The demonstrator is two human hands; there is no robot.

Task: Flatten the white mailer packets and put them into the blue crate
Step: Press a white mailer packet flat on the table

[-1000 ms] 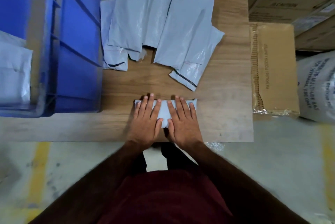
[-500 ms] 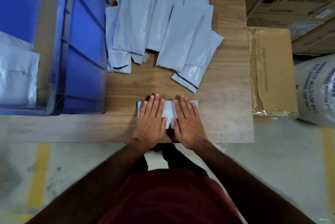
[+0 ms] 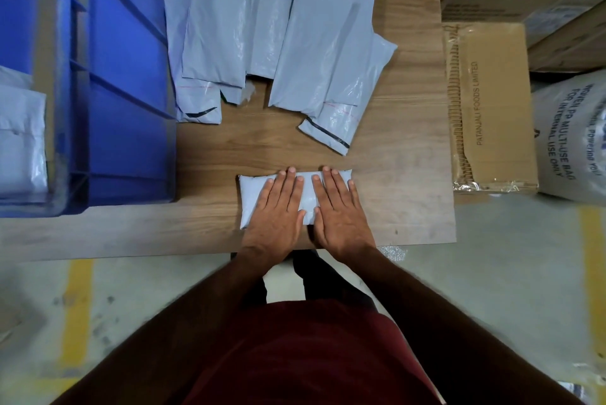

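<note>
Head view looks down on a wood-grain table (image 3: 210,234) that carries everything in play. At its left end stands a tall blue plastic crate (image 3: 128,77), with white plastic packets (image 3: 19,139) already lying inside it. Right of the table sit a brown corrugated cardboard box (image 3: 488,103) and, beyond it, a white woven sack with dark print (image 3: 570,139). Spread across the far half of the table is a loose overlapping pile of flat grey-white mailer packets (image 3: 278,31), well apart from the hands. Near the front edge lies 1 small white mailer packet (image 3: 251,195), lengthwise across. Both the left hand (image 3: 278,204) and the right hand (image 3: 337,208) lie side by side on it, palms down, fingers straight and pressing, grasping nothing.
</note>
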